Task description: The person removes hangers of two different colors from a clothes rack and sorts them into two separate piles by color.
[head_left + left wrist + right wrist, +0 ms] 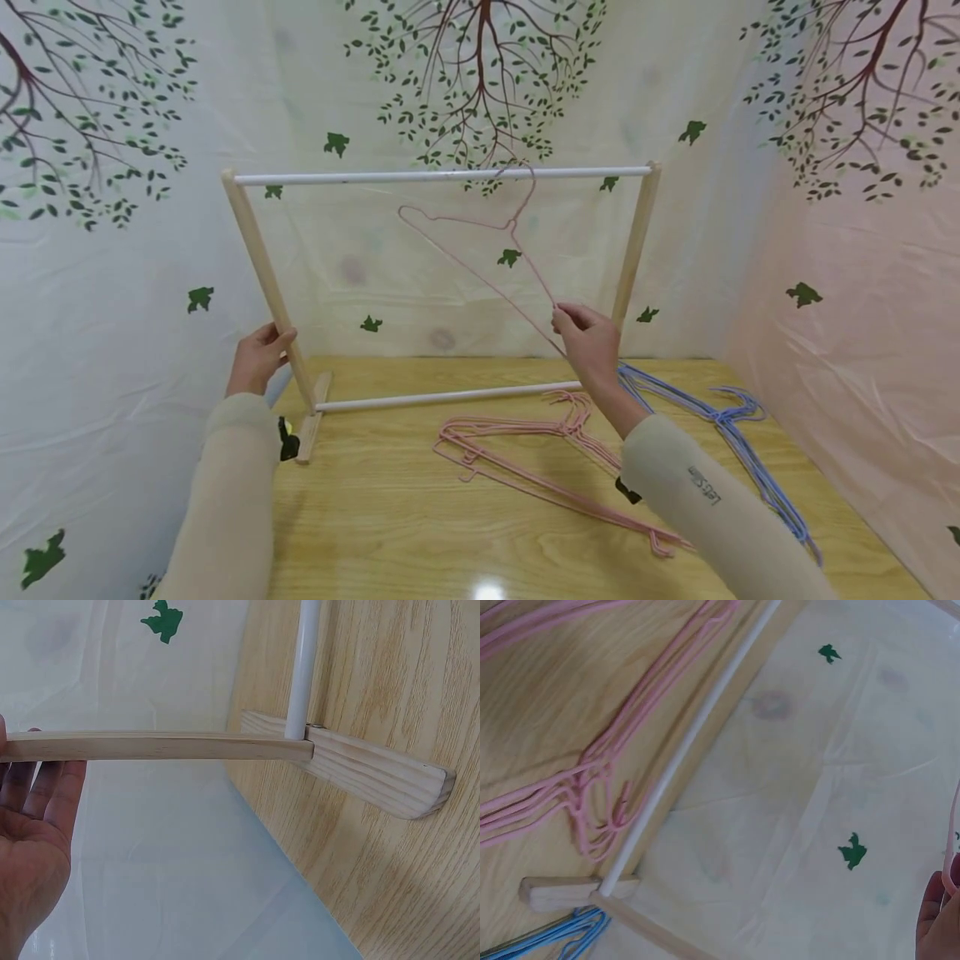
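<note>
A rack with wooden posts stands on the table, its white top rod (337,177) running between them. My left hand (257,360) holds the rack's left post (258,258) partway up; in the left wrist view the fingers (64,795) lie against the post's underside. My right hand (590,340) pinches a pink clothes hanger (513,223) by its right shoulder, in front of the rack. The hanger tilts, and its hook (532,179) overlaps the top rod in the head view. Only part of the right hand and hanger shows at the right wrist view's edge.
Several pink hangers (517,429) lie stacked on the wooden table (375,517) below my right hand. Several blue hangers (757,467) lie to their right, partly behind my sleeve. A lower white rod (450,396) joins the posts, and a leaf-patterned curtain surrounds the table.
</note>
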`<state>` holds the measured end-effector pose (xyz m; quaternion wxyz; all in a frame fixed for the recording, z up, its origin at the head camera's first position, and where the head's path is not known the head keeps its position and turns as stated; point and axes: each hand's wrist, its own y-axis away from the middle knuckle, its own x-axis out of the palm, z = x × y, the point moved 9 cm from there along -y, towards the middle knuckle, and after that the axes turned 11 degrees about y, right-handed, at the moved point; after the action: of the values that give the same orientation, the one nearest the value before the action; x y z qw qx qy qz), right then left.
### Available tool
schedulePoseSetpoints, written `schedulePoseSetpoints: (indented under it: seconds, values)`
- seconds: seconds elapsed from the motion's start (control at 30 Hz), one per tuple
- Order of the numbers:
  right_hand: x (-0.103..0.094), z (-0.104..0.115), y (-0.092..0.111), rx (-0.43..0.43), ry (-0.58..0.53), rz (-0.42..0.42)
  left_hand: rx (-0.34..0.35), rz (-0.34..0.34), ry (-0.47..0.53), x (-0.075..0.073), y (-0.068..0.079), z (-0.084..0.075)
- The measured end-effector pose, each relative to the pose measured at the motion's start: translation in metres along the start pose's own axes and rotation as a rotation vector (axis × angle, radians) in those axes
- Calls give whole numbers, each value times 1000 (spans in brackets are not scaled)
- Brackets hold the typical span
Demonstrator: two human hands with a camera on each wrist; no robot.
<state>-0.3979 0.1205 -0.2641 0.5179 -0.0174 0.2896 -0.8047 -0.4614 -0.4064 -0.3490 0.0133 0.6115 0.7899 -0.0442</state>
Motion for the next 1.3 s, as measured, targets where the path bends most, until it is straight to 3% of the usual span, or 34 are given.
schedulePoseSetpoints:
  seconds: [0.4, 1.07, 1.3]
  values:
    - [-22, -47, 23, 78, 77, 86, -15, 4, 4, 1, -2, 1]
    - [-39, -109, 71, 189, 205, 268, 10, 27, 1, 1, 0, -1]
    - [-46, -123, 91, 170, 270, 324, 20, 31, -2, 1, 2, -2]
